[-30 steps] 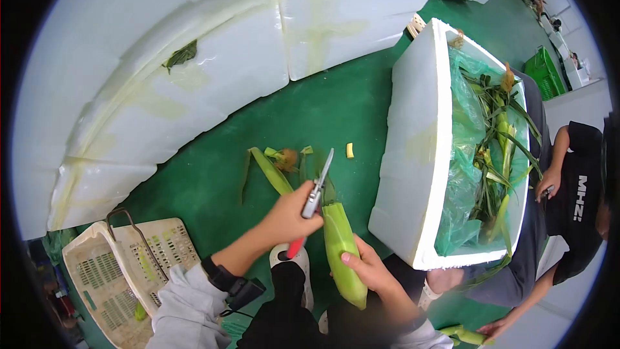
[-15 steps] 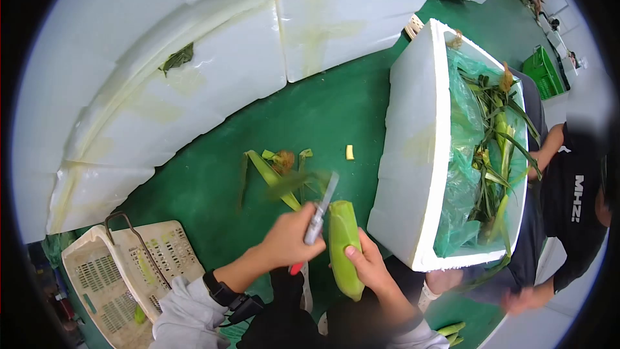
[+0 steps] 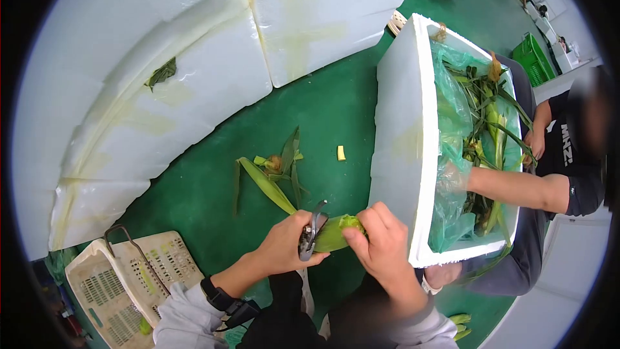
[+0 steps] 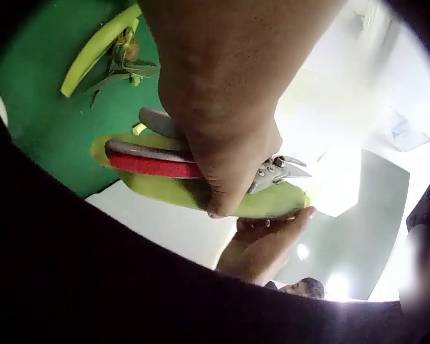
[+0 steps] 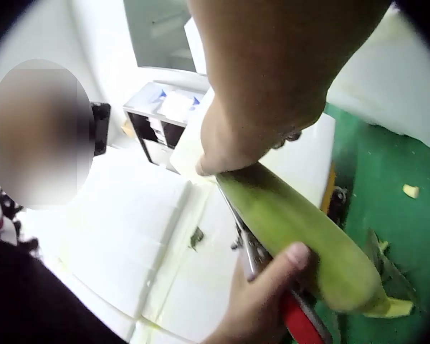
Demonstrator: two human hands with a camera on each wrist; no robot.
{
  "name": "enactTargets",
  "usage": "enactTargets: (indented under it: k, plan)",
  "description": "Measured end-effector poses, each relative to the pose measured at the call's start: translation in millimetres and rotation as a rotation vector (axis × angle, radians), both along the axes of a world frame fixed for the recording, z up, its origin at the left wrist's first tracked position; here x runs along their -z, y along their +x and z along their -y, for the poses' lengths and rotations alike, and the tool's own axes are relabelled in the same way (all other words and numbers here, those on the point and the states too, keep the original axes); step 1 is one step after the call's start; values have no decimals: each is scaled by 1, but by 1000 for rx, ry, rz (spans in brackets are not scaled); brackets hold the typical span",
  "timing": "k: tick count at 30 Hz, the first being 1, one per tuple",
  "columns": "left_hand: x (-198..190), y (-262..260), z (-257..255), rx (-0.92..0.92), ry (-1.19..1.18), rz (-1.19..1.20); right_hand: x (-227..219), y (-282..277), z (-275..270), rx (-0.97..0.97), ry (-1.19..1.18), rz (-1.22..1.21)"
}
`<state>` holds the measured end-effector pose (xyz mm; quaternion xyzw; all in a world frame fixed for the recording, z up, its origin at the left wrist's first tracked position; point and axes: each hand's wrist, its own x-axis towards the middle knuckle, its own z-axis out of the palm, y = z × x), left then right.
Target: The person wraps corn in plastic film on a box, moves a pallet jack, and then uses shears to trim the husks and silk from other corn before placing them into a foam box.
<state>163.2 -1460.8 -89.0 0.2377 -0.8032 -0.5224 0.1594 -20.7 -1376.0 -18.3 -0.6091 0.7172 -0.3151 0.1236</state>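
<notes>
My left hand [image 3: 284,245] grips pruning shears [image 3: 309,238] with red-and-grey handles [image 4: 158,165], and its thumb presses against a green ear of corn [image 5: 294,229] in its husk. Sideways between my two hands lies the corn, with a pale, ragged end [image 3: 352,222] at my right hand [image 3: 382,245]. The fingers and thumb of that hand pinch this end. In the right wrist view the metal blades run alongside the husk. On the green floor beyond lie trimmed husk leaves [image 3: 265,184] and a small pale cut piece [image 3: 341,153].
A white foam box [image 3: 403,136] lined with green plastic holds husk scraps at the right, and another person's arm [image 3: 516,187] reaches in. A cream plastic basket [image 3: 100,284] stands at the left. White foam boxes [image 3: 187,103] line the back. More corn [image 3: 461,324] lies lower right.
The ear has swung from pointing toward me to lying across between my hands, and my right hand moved up to its end. A cut leaf dropped onto the floor scraps. The other person's arm entered the box.
</notes>
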Motion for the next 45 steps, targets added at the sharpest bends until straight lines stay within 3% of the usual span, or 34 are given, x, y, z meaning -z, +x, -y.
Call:
enactTargets:
  k: [4,9,12,15,18,21,24,28,31,33,35,41,45]
  plan:
    - [-7,1,10,13,-163,-23,-20,-18,10,-98,149,15]
    - [-11,3,8,42,99,-43,-24,-18,13,-315,-43,232]
    - [-13,3,5,9,162,-74,-18,-15,15,-274,-50,229]
    - [-25,-1,15,-11,37,-45,-21,-12,10,-132,40,635]
    - [-20,0,22,26,-115,-19,-19,-17,3,-29,278,839]
    - [-18,-1,28,58,-253,-122,-20,-24,2,-86,477,1031]
    - [-16,1,28,74,-289,-197,-33,-27,4,-189,527,1061]
    - [-11,2,25,76,-259,-239,-32,-14,0,-146,412,1084]
    - [-12,3,16,153,223,-47,-23,8,-7,-2,233,1298]
    - [-4,4,-6,42,569,-174,-23,25,-6,88,104,1501]
    - [-6,3,-7,2,862,-241,-23,36,-3,97,-12,1411]
    - [11,6,10,137,1049,-194,-28,49,6,12,-248,1122]
    - [-9,9,7,27,1067,-203,-32,43,8,52,-239,1058]
